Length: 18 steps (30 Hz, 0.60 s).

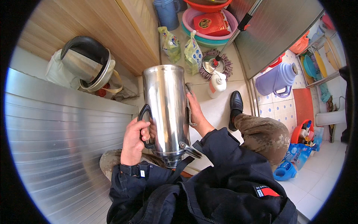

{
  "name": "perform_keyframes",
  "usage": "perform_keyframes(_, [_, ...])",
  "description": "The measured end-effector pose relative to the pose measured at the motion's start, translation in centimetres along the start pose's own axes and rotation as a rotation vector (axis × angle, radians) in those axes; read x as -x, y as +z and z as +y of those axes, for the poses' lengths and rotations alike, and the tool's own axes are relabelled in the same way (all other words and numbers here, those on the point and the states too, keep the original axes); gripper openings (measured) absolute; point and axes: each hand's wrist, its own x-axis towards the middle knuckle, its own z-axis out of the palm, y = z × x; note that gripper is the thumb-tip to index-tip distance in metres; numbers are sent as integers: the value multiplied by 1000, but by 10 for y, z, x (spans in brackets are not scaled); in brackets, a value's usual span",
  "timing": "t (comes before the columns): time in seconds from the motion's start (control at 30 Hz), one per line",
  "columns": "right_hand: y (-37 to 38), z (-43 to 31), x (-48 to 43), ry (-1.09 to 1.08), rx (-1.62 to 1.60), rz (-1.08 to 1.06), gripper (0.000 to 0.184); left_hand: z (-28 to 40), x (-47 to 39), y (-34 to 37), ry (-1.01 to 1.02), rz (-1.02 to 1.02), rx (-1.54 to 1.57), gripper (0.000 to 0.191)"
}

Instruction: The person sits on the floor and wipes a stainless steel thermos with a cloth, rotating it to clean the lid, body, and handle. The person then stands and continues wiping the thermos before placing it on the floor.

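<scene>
A shiny stainless-steel vacuum flask (165,112) lies before my body, its base away from me and its narrow neck end (170,161) towards me. My left hand (134,138) is closed around the black side handle (143,114) of the flask. On the flask's right side, my right hand (197,112) presses a grey cloth (189,88) against the steel; its fingertips are partly hidden. A hinged metal and black carrying handle (191,149) sticks out to the right near the neck.
A white pump bottle (217,84), a mop (215,63) and two green detergent pouches (193,53) stand ahead. Stacked basins (207,37) are farther off. A purple thermos (275,78) stands at right. A ribbed metal panel (64,134) and a pot (82,65) are left.
</scene>
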Motion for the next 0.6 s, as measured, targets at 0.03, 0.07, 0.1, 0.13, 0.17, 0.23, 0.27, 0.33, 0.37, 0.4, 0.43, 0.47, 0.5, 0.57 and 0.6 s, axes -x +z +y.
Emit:
perform_keyframes(0.03, [2, 0, 2, -4, 7, 23, 71, 1, -1, -1, -7, -10, 17, 8])
perform_keyframes(0.07, [5, 0, 3, -10, 16, 42, 71, 1, -2, -2, -16, -4, 34, 8])
perform_keyframes(0.1, [6, -1, 4, -11, 32, 48, 71, 2, -3, -2, -17, -18, 45, 8])
perform_keyframes(0.13, [8, -3, 6, -14, 51, 50, 72, 3, -4, -2, -19, -18, 55, 8])
perform_keyframes(0.17, [10, -4, 7, -27, 64, 73, 72, 3, -5, -2, -18, 2, 64, 9])
perform_keyframes(0.23, [11, -6, 9, -23, 71, 73, 73, 4, -5, 0, -1, 19, 58, 10])
perform_keyframes(0.27, [11, -6, 9, -23, 73, 74, 74, 4, -5, 0, 1, 47, 50, 11])
perform_keyframes(0.33, [10, -4, 7, -24, 80, 93, 74, 2, -5, 2, 16, 61, 3, 12])
perform_keyframes(0.37, [9, -2, 6, -24, 90, 82, 75, 1, -5, 2, 43, 63, -15, 13])
perform_keyframes(0.4, [7, 1, 5, -14, 81, 85, 75, 0, -7, 2, 30, 79, -30, 13])
perform_keyframes(0.43, [6, 6, 4, -5, 75, 76, 75, -1, -9, 2, 37, 85, -39, 13])
perform_keyframes(0.47, [4, 10, 3, -10, 67, 68, 75, -2, -10, 1, 42, 102, -55, 13])
perform_keyframes(0.5, [3, 16, 0, -18, 89, 73, 77, -3, -11, 0, 51, 112, -72, 13])
perform_keyframes(0.57, [1, 31, 0, 17, 111, 101, 77, -3, -13, -5, 72, 154, -124, 13])
perform_keyframes(0.6, [2, 40, 0, 17, 73, 68, 78, -3, -12, -9, 67, 178, -122, 14])
